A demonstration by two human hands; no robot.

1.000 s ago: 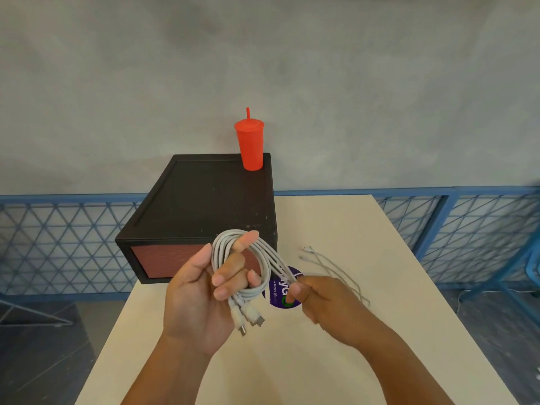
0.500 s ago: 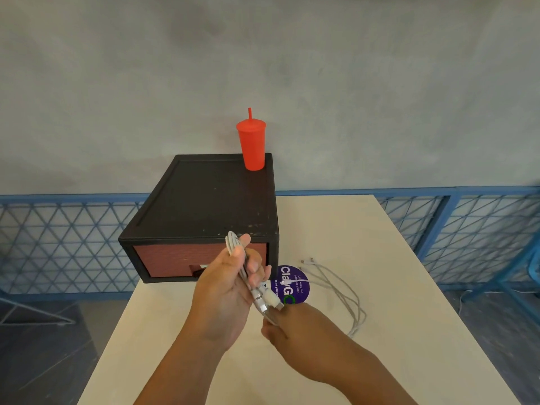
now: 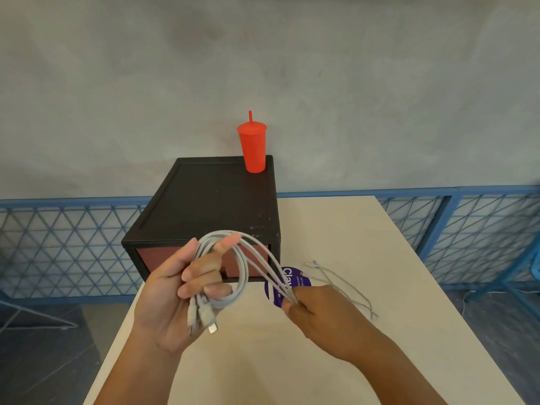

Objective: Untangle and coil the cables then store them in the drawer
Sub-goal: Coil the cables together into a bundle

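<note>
Loosely coiled white cable (image 3: pixel 243 274), plugs downward.

A red plastic tumbler (image 3: pixel 253 147) with a lid and a thin red straw (image 3: pixel 250 116) stood upright in front of a rough grey concrete wall (image 3: pixel 292 68). A cream rectangular tabletop (image 3: pixel 336 229) ran away from the camera toward that wall. On it lay a round purple sticker (image 3: pixel 301 277) with white lettering, only partly visible, its small print too fine to read. Behind the tabletop and to both sides ran a blue metal railing (image 3: pixel 482 229) filled with a thin diamond lattice. Below the railing a grey floor (image 3: pixel 43 361) showed at the lower left, where a thin grey metal rod frame (image 3: pixel 29 314) stood; what it belonged to could not be told.
</note>
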